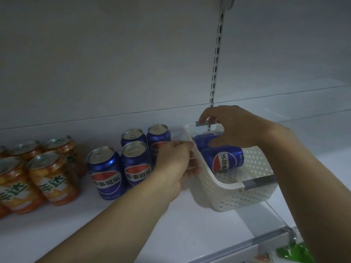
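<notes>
A white perforated plastic basket (247, 196) stands on the white shelf (171, 230) at the right. Two blue Pepsi cans lie on their sides inside it; the nearer can (226, 160) shows its logo. My left hand (176, 164) grips the basket's left wall, fingers curled over its rim. Over the basket's far end hovers my right hand (235, 128), fingers spread and loosely bent above the farther can (203, 141); I cannot tell whether it touches the can. Several blue Pepsi cans (106, 171) stand upright on the shelf left of the basket.
Several orange soda cans (51, 177) stand at the shelf's far left. A slotted metal upright (216, 59) runs up the back wall behind the basket. The shelf's front edge rail (262, 242) lies at lower right, with green packaging (296, 251) below it.
</notes>
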`<action>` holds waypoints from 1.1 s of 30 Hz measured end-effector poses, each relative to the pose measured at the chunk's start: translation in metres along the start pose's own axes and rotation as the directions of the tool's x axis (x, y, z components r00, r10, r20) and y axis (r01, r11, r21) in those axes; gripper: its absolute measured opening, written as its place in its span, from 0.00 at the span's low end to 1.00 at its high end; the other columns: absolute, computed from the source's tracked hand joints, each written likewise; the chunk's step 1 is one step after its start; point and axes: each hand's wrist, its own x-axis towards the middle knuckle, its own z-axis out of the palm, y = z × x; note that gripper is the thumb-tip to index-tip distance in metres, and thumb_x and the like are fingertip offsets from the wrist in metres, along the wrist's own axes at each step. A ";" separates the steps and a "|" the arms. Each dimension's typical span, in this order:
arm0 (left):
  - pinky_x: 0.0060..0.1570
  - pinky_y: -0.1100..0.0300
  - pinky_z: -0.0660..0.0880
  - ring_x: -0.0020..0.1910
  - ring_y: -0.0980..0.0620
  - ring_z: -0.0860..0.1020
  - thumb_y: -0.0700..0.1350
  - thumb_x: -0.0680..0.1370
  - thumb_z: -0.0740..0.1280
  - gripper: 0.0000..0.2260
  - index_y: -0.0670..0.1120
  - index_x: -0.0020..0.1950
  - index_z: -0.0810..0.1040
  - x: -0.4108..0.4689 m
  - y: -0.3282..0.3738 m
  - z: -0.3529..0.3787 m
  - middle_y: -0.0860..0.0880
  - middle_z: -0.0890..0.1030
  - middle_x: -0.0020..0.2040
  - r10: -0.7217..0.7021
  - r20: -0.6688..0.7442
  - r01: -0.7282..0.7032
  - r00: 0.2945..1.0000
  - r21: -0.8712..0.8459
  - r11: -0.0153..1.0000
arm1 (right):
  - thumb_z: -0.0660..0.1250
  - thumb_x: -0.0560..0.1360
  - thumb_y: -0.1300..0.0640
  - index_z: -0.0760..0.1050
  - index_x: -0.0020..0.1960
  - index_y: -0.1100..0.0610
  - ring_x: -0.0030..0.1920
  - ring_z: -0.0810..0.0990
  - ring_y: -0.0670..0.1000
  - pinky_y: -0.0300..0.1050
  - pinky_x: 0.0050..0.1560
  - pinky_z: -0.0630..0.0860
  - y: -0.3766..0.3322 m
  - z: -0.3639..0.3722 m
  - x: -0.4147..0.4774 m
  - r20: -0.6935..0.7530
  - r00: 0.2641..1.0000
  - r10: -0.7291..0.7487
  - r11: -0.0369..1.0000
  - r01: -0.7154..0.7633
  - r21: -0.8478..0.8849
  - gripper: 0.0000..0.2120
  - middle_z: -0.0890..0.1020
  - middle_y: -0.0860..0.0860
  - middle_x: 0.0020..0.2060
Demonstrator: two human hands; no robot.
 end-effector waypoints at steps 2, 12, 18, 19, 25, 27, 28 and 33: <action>0.35 0.56 0.79 0.35 0.49 0.80 0.42 0.81 0.67 0.03 0.47 0.49 0.80 -0.009 0.014 -0.017 0.46 0.81 0.39 0.106 -0.053 -0.103 0.993 0.053 0.993 | 0.78 0.73 0.52 0.70 0.62 0.39 0.58 0.76 0.46 0.40 0.57 0.71 -0.023 -0.007 -0.004 -0.088 0.994 -0.065 0.997 0.069 0.042 0.24 0.76 0.44 0.59; 0.36 0.57 0.74 0.37 0.47 0.78 0.38 0.83 0.62 0.10 0.46 0.49 0.82 -0.048 0.059 -0.178 0.45 0.81 0.40 0.609 -0.204 -0.594 0.766 0.136 0.793 | 0.73 0.77 0.46 0.72 0.65 0.40 0.56 0.75 0.41 0.26 0.47 0.68 -0.153 0.024 0.022 -0.243 0.924 -0.295 0.907 0.351 0.233 0.19 0.77 0.42 0.59; 0.36 0.57 0.75 0.36 0.47 0.77 0.35 0.83 0.60 0.09 0.41 0.53 0.80 -0.060 0.058 -0.243 0.43 0.80 0.41 0.658 -0.243 -0.656 0.713 0.102 0.748 | 0.72 0.77 0.46 0.73 0.67 0.44 0.59 0.75 0.44 0.38 0.55 0.70 -0.224 0.060 0.055 -0.192 0.893 -0.407 0.857 0.446 0.259 0.20 0.77 0.44 0.61; 0.36 0.58 0.75 0.36 0.48 0.77 0.35 0.83 0.60 0.09 0.41 0.53 0.80 -0.061 0.058 -0.250 0.43 0.80 0.41 0.654 -0.252 -0.654 0.714 0.096 0.750 | 0.72 0.78 0.46 0.73 0.68 0.44 0.59 0.75 0.44 0.39 0.56 0.70 -0.235 0.067 0.060 -0.187 0.888 -0.419 0.851 0.456 0.259 0.20 0.77 0.45 0.61; 0.33 0.59 0.74 0.35 0.49 0.77 0.37 0.82 0.63 0.07 0.43 0.51 0.81 -0.062 0.055 -0.279 0.47 0.80 0.39 0.684 -0.281 -0.666 0.673 0.170 0.726 | 0.69 0.78 0.44 0.74 0.64 0.46 0.58 0.77 0.52 0.52 0.56 0.77 -0.286 0.106 0.089 -0.116 0.900 -0.420 0.877 0.435 0.202 0.16 0.78 0.49 0.57; 0.35 0.58 0.74 0.35 0.49 0.77 0.36 0.82 0.62 0.08 0.43 0.51 0.81 -0.061 0.054 -0.286 0.47 0.81 0.39 0.689 -0.291 -0.665 0.664 0.192 0.722 | 0.69 0.78 0.45 0.75 0.63 0.48 0.56 0.77 0.54 0.54 0.56 0.77 -0.293 0.115 0.092 -0.095 0.913 -0.397 0.896 0.408 0.177 0.15 0.78 0.51 0.56; 0.36 0.57 0.74 0.36 0.49 0.78 0.36 0.82 0.62 0.08 0.42 0.52 0.81 -0.061 0.054 -0.290 0.47 0.81 0.40 0.691 -0.292 -0.663 0.661 0.202 0.721 | 0.69 0.78 0.45 0.75 0.62 0.49 0.56 0.77 0.54 0.54 0.56 0.78 -0.294 0.118 0.092 -0.095 0.916 -0.389 0.900 0.400 0.172 0.15 0.78 0.51 0.55; 0.34 0.62 0.75 0.35 0.52 0.78 0.35 0.82 0.62 0.07 0.41 0.52 0.80 -0.059 0.052 -0.302 0.50 0.82 0.38 0.702 -0.297 -0.666 0.647 0.230 0.710 | 0.72 0.77 0.46 0.76 0.58 0.49 0.53 0.78 0.53 0.47 0.50 0.77 -0.294 0.121 0.095 -0.108 0.931 -0.348 0.910 0.364 0.199 0.13 0.79 0.51 0.53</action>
